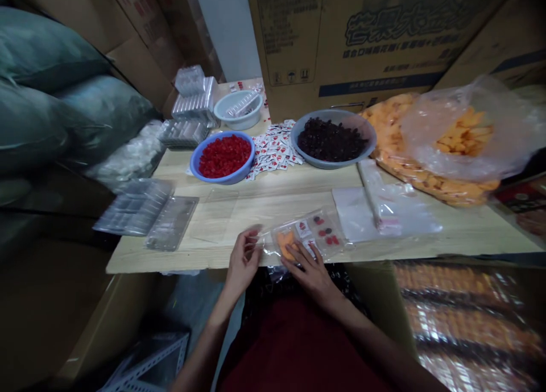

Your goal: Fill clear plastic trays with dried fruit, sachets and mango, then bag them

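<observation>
A clear plastic bag lies at the table's front edge. Inside it is a compartmented tray with orange pieces, small white printed packets and dark and red pieces. My left hand is at the bag's left end, its fingers curled in a pinch on the film there; the fingertips are slightly blurred. My right hand rests flat across the bag, fingers spread over the orange pieces and a packet, hiding part of them.
Behind stand a blue bowl of red pieces, a heap of printed packets and a bowl of dark pieces. Clear trays lie left, flat plastic bags right. A large bag of orange pieces sits at the back right.
</observation>
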Motion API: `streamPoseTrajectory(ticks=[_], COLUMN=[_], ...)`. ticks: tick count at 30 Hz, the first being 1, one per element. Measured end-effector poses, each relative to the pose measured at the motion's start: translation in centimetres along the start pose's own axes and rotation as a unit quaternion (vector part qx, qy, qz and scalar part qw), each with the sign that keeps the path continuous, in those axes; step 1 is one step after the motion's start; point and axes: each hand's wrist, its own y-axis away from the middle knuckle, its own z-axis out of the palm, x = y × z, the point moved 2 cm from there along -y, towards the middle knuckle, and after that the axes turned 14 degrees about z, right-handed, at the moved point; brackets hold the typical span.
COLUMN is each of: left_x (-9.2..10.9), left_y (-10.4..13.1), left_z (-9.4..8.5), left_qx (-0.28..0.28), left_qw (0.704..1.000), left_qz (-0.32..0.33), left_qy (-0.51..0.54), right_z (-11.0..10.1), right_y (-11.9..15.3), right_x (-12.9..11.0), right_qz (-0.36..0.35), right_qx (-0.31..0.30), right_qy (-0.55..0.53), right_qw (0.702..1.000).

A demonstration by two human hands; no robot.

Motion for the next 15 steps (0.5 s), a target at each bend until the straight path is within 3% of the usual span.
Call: streamPoseTrajectory(ticks=[5,9,12,15], left_x=[1.0,0.6,1.3,3.4], left_y=[-0.2,-0.4,-0.5,-0.6], left_z=[1.0,1.3,-0.2,-1.3], left_qx=[-0.126,-0.184,-0.172,-0.252], left_qw=[0.985,0.972,0.972,0.946], left_qz=[0.092,0.102,0.122,0.166], left_qy=[-0.069,-0.108,-0.102,-0.121], right_z=[1.4,2.0,0.7,-2.0], right_y=[-0.6,-2.0,-2.6,-2.5], right_x=[-0.8,-1.9,-2.3,-2.5], right_qz=[0.006,-0.026,-0.053,-0.054], right_qx=[0.079,0.099,0.105,0.118], right_qy=[0.018,0.010,-0.023,-0.079], right_qw=[0.997,0.995,0.993,0.988])
